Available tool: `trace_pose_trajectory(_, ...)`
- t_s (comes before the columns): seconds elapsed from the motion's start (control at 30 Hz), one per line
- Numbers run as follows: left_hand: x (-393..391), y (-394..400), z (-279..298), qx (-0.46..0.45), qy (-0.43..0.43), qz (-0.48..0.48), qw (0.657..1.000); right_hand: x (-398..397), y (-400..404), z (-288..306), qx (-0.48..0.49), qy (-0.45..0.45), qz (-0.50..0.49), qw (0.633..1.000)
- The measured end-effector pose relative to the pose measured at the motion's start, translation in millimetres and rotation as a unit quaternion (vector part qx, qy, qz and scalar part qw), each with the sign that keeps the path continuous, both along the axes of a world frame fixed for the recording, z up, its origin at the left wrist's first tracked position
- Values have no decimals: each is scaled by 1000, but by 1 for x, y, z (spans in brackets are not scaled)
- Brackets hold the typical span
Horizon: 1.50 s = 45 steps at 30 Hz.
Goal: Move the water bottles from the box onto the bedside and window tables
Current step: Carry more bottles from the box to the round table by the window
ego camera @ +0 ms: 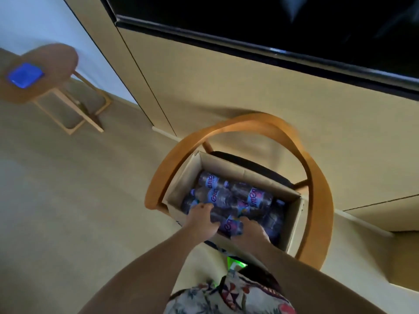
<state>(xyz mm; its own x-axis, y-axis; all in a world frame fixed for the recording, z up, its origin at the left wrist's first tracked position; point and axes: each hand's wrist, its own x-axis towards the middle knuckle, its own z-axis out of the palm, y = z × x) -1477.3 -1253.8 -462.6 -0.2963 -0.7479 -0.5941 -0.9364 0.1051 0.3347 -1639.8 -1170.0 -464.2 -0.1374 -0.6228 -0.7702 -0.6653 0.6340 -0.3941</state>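
Observation:
An open cardboard box (pixel 292 219) stands on the seat of a wooden armchair. Several clear water bottles (pixel 251 196) with purple labels lie on their sides inside it. Both my hands are down in the near end of the box. My left hand (pixel 203 219) is palm down with its fingers curled over a bottle at the near left corner. My right hand (pixel 252 231) is closed around a labelled bottle (pixel 230 225) that lies between the two hands. No bottle is lifted clear of the box.
The armchair's curved wooden rail (pixel 317 177) rings the box. A small round wooden table (pixel 56 62) with a blue square object (pixel 25 75) stands at the far left on beige carpet. A beige wall panel with a dark screen (pixel 272 23) rises behind the chair.

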Motion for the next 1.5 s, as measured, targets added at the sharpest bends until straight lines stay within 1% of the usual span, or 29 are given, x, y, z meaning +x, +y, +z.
trace_pose_trajectory(0.1,1,-13,-10,3,-17,3,1000,4,-13,-18,21,-6,16,1000)
trace_pose_trajectory(0.2,-1,-25,-19,8,-40,-22,999,8,-23,-24,34,0,10,999)
trace_pose_trajectory(0.3,-7,-41,-29,15,-33,-35,999,8,-29,-34,42,20,2,999)
trace_pose_trajectory(0.4,-15,-58,-43,17,-20,-53,998,9,-34,-52,36,62,64,995)
trace_pose_trajectory(0.43,-18,-64,-50,14,-16,-66,998,10,-36,-58,31,75,86,993)
trace_pose_trajectory(0.5,-21,-75,-66,7,-9,-102,995,14,-41,-71,31,91,98,991)
trace_pose_trajectory(0.6,-23,-95,-96,4,-15,-176,984,25,-51,-93,57,87,93,990)
trace_pose_trajectory(0.7,-21,-110,-124,8,-40,-259,965,36,-62,-111,69,84,77,991)
trace_pose_trajectory(0.77,-17,-115,-139,9,-51,-283,958,38,-68,-119,68,100,71,990)
trace_pose_trajectory(0.9,-14,-121,-161,-22,-46,-317,947,34,-73,-132,69,128,69,987)
trace_pose_trajectory(1.0,-22,-130,-164,-16,-52,-331,942,36,-73,-135,59,146,64,985)
trace_pose_trajectory(1.1,-31,-138,-159,7,-58,-334,941,36,-73,-132,53,144,60,986)
trace_pose_trajectory(1.23,-34,-136,-149,14,-64,-322,945,34,-74,-124,51,135,78,987)
trace_pose_trajectory(1.37,-29,-137,-138,6,-43,-326,944,21,-76,-119,58,101,95,989)
trace_pose_trajectory(1.5,-22,-139,-125,8,-11,-338,941,12,-64,-114,73,87,52,992)
